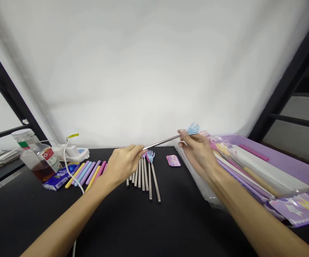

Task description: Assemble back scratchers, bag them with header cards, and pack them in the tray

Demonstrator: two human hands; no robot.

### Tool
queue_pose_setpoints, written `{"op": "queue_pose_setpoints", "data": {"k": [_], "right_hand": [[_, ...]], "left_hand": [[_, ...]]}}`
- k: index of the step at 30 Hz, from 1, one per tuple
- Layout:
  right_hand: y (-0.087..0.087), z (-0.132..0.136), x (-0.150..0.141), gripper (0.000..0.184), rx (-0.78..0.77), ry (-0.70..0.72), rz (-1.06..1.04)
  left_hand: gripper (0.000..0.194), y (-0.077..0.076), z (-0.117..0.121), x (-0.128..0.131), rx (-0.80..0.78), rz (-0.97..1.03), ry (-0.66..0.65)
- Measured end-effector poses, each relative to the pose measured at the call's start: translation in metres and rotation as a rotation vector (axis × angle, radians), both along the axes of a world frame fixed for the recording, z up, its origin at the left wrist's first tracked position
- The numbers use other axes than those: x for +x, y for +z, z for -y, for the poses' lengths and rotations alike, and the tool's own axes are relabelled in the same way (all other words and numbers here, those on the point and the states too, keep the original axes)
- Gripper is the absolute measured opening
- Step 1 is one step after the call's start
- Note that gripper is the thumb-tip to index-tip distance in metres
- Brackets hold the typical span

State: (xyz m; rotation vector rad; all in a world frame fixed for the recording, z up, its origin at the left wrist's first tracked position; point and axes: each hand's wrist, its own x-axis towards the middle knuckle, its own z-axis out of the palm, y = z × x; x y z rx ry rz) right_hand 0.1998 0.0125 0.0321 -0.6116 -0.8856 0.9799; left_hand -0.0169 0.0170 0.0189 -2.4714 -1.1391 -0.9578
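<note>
Both my hands hold one back scratcher above the table, its thin metal rod slanting up to the right. My left hand is closed round the rod's lower end. Close to the light blue hand-shaped head, my right hand pinches the rod between thumb and fingers. Below and between my hands lie several more metal-rod back scratchers side by side, with blue, purple and pink heads at the far end. Left of my left hand is a row of coloured tubular handles in yellow, blue, purple and pink, partly hidden.
A small pink card lies on the black table. At right, a purple box holds long plastic-wrapped items, beside clear plastic bags. At left are a jar of brown liquid, a blue packet, a power strip and a white cable.
</note>
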Motion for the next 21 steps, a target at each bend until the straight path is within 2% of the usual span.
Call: {"op": "queue_pose_setpoints", "data": {"k": [2, 4, 6, 8, 12, 15, 17, 19, 21], "right_hand": [[-0.007, 0.000, -0.010, 0.021, 0.037, 0.069, 0.148], [-0.011, 0.002, -0.019, 0.016, 0.080, 0.130, 0.244], [-0.013, 0.004, -0.024, 0.014, 0.097, 0.148, 0.292], [-0.015, 0.007, -0.027, 0.018, 0.061, 0.138, 0.317], [-0.016, 0.009, -0.029, 0.028, -0.025, 0.131, 0.284], [-0.014, 0.004, -0.024, 0.029, -0.047, 0.079, 0.154], [-0.007, -0.004, -0.011, 0.023, -0.080, -0.023, -0.004], [0.003, -0.012, 0.011, 0.016, -0.159, -0.191, -0.172], [0.014, -0.019, 0.037, 0.023, -0.269, -0.396, -0.293]], "left_hand": [[0.033, 0.005, 0.006, 0.005, -0.152, 0.111, -0.134], [0.037, 0.010, 0.012, 0.008, -0.313, 0.196, -0.209], [0.040, 0.013, 0.015, 0.008, -0.434, 0.217, -0.233], [0.041, 0.014, 0.016, 0.007, -0.474, 0.208, -0.230], [0.036, 0.008, 0.012, 0.006, -0.368, 0.211, -0.220], [0.033, 0.002, 0.004, -0.002, -0.243, 0.172, -0.202], [0.030, 0.000, -0.005, -0.016, -0.129, 0.104, -0.096], [0.027, -0.001, -0.016, -0.036, 0.003, 0.017, 0.087], [0.024, 0.000, -0.027, -0.058, 0.086, -0.082, 0.287]]}}
